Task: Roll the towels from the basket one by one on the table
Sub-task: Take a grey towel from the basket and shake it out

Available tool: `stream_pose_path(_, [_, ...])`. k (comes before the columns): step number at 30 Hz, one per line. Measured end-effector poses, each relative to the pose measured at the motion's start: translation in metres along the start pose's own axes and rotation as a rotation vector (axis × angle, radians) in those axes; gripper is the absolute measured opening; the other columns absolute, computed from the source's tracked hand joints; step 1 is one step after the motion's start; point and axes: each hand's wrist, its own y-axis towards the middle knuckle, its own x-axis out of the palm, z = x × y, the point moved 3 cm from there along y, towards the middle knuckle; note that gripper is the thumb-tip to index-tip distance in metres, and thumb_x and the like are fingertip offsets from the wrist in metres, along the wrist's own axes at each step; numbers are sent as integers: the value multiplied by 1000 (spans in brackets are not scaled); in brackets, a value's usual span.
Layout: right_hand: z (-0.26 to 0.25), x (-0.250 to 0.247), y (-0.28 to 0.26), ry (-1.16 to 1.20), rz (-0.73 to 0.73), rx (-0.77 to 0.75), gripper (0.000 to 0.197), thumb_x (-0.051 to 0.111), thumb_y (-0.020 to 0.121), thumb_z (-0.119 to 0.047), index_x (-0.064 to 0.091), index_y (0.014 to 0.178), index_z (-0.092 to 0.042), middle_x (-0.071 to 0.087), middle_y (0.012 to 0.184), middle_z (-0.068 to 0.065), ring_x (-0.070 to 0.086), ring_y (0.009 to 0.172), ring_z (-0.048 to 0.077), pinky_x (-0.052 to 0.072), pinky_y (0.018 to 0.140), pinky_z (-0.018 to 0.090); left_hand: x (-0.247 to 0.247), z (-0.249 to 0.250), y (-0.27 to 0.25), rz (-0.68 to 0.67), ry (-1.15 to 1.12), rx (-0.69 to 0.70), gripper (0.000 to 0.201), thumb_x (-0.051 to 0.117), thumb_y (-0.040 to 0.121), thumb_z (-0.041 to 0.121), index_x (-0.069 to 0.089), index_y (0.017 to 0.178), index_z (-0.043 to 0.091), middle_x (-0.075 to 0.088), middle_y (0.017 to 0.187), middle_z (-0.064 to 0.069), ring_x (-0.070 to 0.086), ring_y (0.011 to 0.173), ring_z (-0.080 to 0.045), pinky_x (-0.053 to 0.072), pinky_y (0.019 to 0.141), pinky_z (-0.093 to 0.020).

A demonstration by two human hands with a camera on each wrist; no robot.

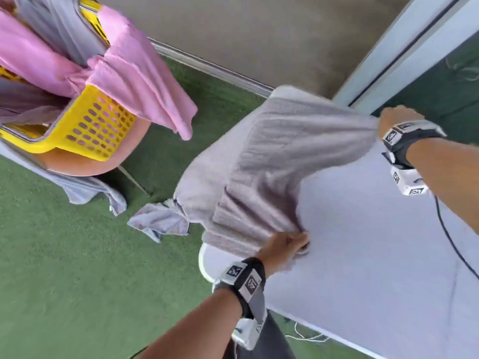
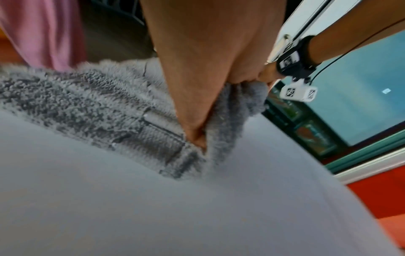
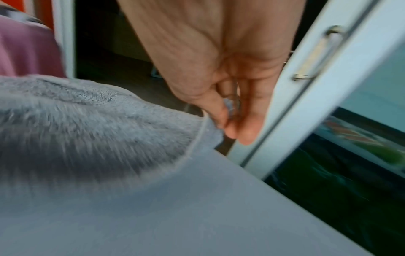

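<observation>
A grey towel (image 1: 269,161) is stretched over the left end of the white table (image 1: 375,255), part of it hanging off the table's edge. My left hand (image 1: 290,243) pinches its near corner low over the table; in the left wrist view the thumb and fingers of the left hand (image 2: 197,136) clamp the bunched grey towel (image 2: 87,104). My right hand (image 1: 396,117) grips the far corner near the table's back edge; the right wrist view shows the right hand (image 3: 232,121) pinching the hem of the grey towel (image 3: 98,124). A yellow basket (image 1: 88,130) with pink towels (image 1: 134,81) stands at the upper left.
The basket rests on a pinkish chair (image 1: 103,164) on green carpet (image 1: 77,268). A pale grey cloth (image 1: 160,221) hangs by the table's left end. A white door frame (image 1: 404,47) runs along the table's far side. A black cable (image 1: 445,234) trails from my right wrist.
</observation>
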Motion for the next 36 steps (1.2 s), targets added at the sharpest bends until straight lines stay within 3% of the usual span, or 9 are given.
stream_pose_path(1, [20, 10, -10, -18, 20, 81, 34, 63, 76, -2, 62, 109, 1, 58, 116, 27, 54, 113, 46, 46, 79, 59, 21, 9, 1, -133, 6, -17, 25, 46, 100, 34, 53, 81, 20, 57, 70, 11, 56, 60, 4, 43, 54, -9])
stream_pose_path(3, [45, 36, -16, -37, 80, 125, 36, 50, 86, -16, 59, 117, 1, 47, 129, 29, 41, 122, 43, 35, 97, 61, 40, 11, 2, -213, 221, 47, 25, 46, 98, 44, 59, 104, 24, 65, 102, 4, 63, 93, -7, 48, 76, -17])
stream_pose_path(7, [5, 66, -26, 132, 195, -236, 55, 38, 86, -33, 49, 132, -6, 29, 150, 20, 30, 133, 39, 24, 110, 53, -17, -9, 5, 413, 1034, 268, 60, 46, 83, 66, 45, 131, 29, 41, 138, -7, 39, 127, -27, 34, 103, -39])
stream_pose_path(9, [-39, 84, -37, 283, 95, -424, 64, 35, 92, -52, 33, 147, -19, 14, 160, 11, 15, 145, 35, 14, 116, 52, -48, -30, 11, 374, 1316, 159, 94, 59, 73, 70, 13, 148, 39, 3, 158, -12, 2, 144, -36, 7, 115, -58])
stream_pose_path(11, [-79, 97, -46, 349, -71, -494, 77, 40, 90, -67, 8, 152, -36, -10, 162, 1, -9, 148, 28, -3, 118, 51, -62, -47, 16, 249, 1457, 125, 119, 66, 64, 74, -11, 149, 40, -25, 155, -12, -24, 140, -40, -12, 110, -63])
stream_pose_path(14, [-101, 108, -43, 382, -119, -435, 89, 35, 78, -84, -12, 146, -51, -27, 157, -6, -25, 144, 29, -14, 112, 57, -59, -53, 25, 224, 1493, 113, 126, 58, 59, 82, -24, 145, 40, -35, 149, -14, -35, 135, -40, -23, 102, -62])
stream_pose_path(22, [-85, 124, -42, 354, -164, -446, 84, 16, 78, -87, -20, 144, -50, -33, 154, -9, -28, 143, 25, -14, 115, 51, -23, -58, 38, 299, 1520, 73, 121, 45, 62, 87, -29, 143, 37, -37, 149, -17, -35, 132, -47, -14, 103, -71])
stream_pose_path(26, [-26, 147, -50, 346, -206, -414, 81, 17, 82, -84, -21, 144, -49, -34, 154, -9, -27, 143, 24, -12, 117, 49, 46, -69, 54, 195, 1599, 42, 123, 42, 62, 88, -32, 142, 31, -44, 144, -17, -37, 129, -49, -16, 101, -73])
stream_pose_path(36, [199, 240, -81, 338, -314, -365, 85, 17, 79, -86, -26, 142, -48, -40, 150, -11, -32, 141, 19, -15, 114, 54, 266, -93, 117, 188, 1584, -55, 125, 43, 62, 89, -32, 143, 30, -47, 142, -16, -36, 129, -50, -20, 99, -69])
